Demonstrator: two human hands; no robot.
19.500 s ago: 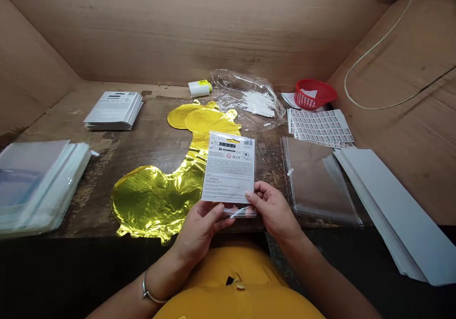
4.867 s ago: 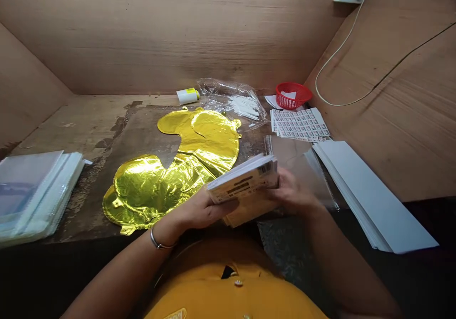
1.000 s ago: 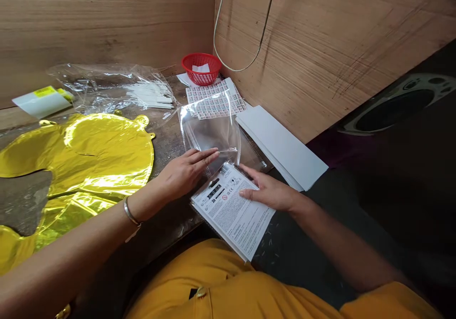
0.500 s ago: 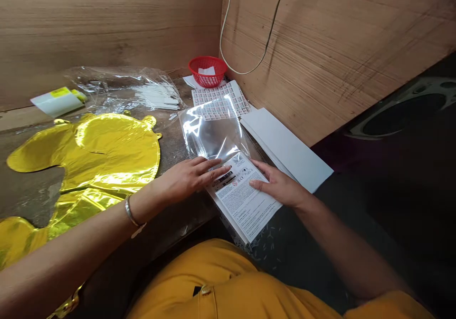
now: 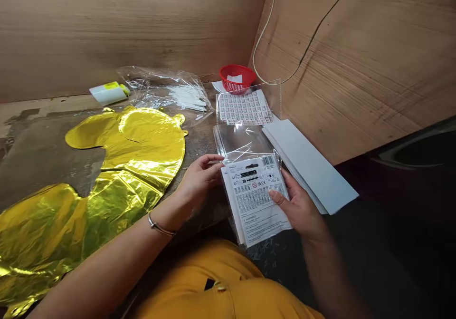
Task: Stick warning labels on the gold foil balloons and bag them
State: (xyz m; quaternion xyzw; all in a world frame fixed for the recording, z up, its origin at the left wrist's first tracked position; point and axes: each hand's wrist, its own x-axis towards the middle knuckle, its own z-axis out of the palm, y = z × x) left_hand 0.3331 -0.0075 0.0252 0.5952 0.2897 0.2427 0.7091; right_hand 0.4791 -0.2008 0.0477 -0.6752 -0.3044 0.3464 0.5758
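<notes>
A white printed card (image 5: 263, 200) with a hanging slot, a barcode and a warning text sits in a clear plastic bag (image 5: 245, 140). The bag's open-looking upper part stretches away from me beyond the card. My right hand (image 5: 295, 202) grips the card's right edge, thumb on the printed face and fingers behind. At the upper left corner, my left hand (image 5: 201, 178) pinches the bag's edge between thumb and fingers. White cards or papers show under the printed one, along its left side. Further clear bags (image 5: 219, 143) lie beneath on the table.
A gold foil balloon (image 5: 142, 143) spreads over the left of the table. Behind are a bag of white strips (image 5: 187, 98), a rolled white-and-yellow piece (image 5: 109, 93), sticker sheets (image 5: 245, 107) and a red basket (image 5: 237, 79). White card sheets (image 5: 313, 164) lie right; a cable (image 5: 301, 62) hangs on the wall.
The bagged card has been lifted and turned more upright towards me. My left hand has gone from lying flat over its top to pinching the left edge. The view has swung left.
</notes>
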